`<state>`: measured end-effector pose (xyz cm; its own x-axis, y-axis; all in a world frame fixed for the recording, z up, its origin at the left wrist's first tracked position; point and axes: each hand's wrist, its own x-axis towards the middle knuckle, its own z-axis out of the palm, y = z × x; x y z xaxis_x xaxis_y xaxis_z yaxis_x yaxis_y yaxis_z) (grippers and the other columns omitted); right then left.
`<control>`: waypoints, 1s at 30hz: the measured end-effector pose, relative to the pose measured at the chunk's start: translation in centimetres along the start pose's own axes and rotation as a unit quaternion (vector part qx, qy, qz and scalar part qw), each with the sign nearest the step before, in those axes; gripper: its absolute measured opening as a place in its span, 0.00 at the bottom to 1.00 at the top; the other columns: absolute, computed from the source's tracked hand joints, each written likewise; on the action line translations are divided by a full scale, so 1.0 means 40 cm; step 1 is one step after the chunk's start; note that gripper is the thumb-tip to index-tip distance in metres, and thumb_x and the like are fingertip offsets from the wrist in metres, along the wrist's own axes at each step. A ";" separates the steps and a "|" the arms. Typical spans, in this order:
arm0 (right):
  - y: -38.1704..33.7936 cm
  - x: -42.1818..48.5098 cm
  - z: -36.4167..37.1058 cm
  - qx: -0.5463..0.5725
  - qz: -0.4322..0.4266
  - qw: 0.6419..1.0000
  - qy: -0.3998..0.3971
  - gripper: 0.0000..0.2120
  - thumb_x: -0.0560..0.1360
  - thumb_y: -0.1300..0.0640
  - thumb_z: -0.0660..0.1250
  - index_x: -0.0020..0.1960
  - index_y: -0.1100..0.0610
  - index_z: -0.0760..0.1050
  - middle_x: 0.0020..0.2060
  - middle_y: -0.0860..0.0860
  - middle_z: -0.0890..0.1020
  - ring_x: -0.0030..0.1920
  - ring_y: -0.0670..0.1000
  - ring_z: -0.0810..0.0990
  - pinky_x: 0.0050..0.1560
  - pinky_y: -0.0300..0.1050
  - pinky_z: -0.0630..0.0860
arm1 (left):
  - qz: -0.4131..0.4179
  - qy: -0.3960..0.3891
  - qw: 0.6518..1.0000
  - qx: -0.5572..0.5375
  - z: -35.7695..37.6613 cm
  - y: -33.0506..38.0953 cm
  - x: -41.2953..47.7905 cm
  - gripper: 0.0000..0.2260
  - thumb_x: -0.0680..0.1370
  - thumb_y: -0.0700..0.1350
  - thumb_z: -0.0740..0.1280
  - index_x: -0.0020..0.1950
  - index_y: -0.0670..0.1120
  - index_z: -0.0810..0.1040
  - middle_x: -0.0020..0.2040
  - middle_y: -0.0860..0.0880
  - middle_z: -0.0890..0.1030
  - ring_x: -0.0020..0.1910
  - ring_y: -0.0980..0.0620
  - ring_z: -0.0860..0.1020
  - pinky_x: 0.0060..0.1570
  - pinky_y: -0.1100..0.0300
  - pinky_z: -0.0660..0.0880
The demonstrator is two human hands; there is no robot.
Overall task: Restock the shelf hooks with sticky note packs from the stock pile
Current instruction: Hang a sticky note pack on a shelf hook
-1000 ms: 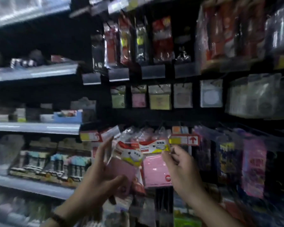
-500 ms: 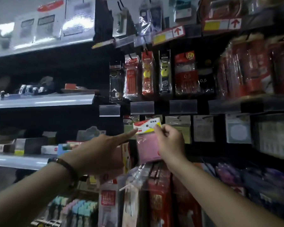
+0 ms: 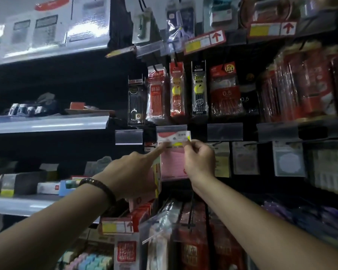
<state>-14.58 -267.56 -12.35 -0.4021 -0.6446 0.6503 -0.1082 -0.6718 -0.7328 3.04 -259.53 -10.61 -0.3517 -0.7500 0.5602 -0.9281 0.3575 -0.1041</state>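
Under clear label holder (image 3: 164, 128) — right hand (image 3: 200, 160) pinches pink pack (image 3: 173, 162) header; left hand (image 3: 133, 172) grips spare packs (image 3: 157, 172), mostly hidden

Dim shop aisle — grey metal shelves (image 3: 47, 124) on the left, black back panel (image 3: 57, 84) behind them, glare along the top.

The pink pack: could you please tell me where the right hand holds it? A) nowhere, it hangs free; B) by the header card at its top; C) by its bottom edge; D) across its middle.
B: the right hand pinches the header card atop the pink pack, while the left hand, gripping spare packs, points a finger at it.
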 end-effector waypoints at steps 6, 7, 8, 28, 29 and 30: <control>-0.007 0.019 0.008 -0.043 0.001 0.999 0.018 0.11 0.82 0.52 0.70 0.41 0.52 0.82 0.30 0.43 0.80 0.31 0.44 0.76 0.32 0.39 0.68 | -0.020 -0.009 1.000 0.002 0.011 0.004 0.029 0.43 0.81 0.60 0.70 0.83 0.70 0.40 0.42 0.52 0.78 0.40 0.52 0.83 0.40 0.55 0.85; -0.004 0.019 0.013 -0.051 0.007 0.998 0.022 0.11 0.82 0.51 0.71 0.42 0.52 0.83 0.32 0.44 0.82 0.33 0.45 0.79 0.33 0.39 0.69 | -0.018 -0.013 1.000 0.004 0.018 0.002 0.035 0.44 0.81 0.57 0.70 0.83 0.69 0.40 0.42 0.52 0.79 0.40 0.52 0.83 0.40 0.54 0.86; -0.001 0.022 0.016 -0.060 0.011 0.998 0.027 0.12 0.82 0.49 0.71 0.41 0.52 0.82 0.34 0.45 0.84 0.35 0.46 0.81 0.35 0.39 0.72 | -0.017 -0.014 1.000 0.010 0.028 0.000 0.041 0.43 0.82 0.54 0.70 0.83 0.70 0.40 0.41 0.52 0.79 0.39 0.52 0.83 0.39 0.55 0.85; 0.064 -0.109 -0.037 -0.107 -0.105 0.989 0.004 0.09 0.78 0.48 0.73 0.53 0.48 0.76 0.45 0.47 0.81 0.45 0.47 0.81 0.43 0.45 0.79 | -0.095 0.079 0.809 -0.574 0.158 -0.007 -0.015 0.09 0.82 0.37 0.71 0.61 0.47 0.84 0.55 0.45 0.88 0.52 0.46 0.88 0.48 0.50 0.86; 0.067 -0.120 -0.040 -0.095 -0.084 0.992 -0.014 0.10 0.79 0.47 0.74 0.55 0.47 0.76 0.45 0.47 0.82 0.45 0.47 0.82 0.43 0.46 0.81 | -0.086 0.072 0.794 -0.597 0.166 -0.003 -0.017 0.10 0.82 0.37 0.71 0.62 0.46 0.84 0.57 0.44 0.88 0.54 0.44 0.88 0.51 0.47 0.86; 0.063 -0.126 -0.043 -0.075 -0.062 0.995 -0.024 0.10 0.79 0.48 0.74 0.56 0.47 0.76 0.45 0.47 0.83 0.44 0.46 0.83 0.42 0.45 0.82 | -0.077 0.074 0.781 -0.615 0.170 0.003 -0.018 0.10 0.82 0.37 0.71 0.63 0.45 0.83 0.57 0.43 0.88 0.56 0.42 0.87 0.53 0.44 0.85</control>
<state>-14.41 -265.37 -17.84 -0.3341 -0.5795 0.7434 -0.2903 -0.6871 -0.6660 2.37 -262.73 -16.62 -0.1443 -0.7965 0.5872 -0.1063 0.6024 0.7911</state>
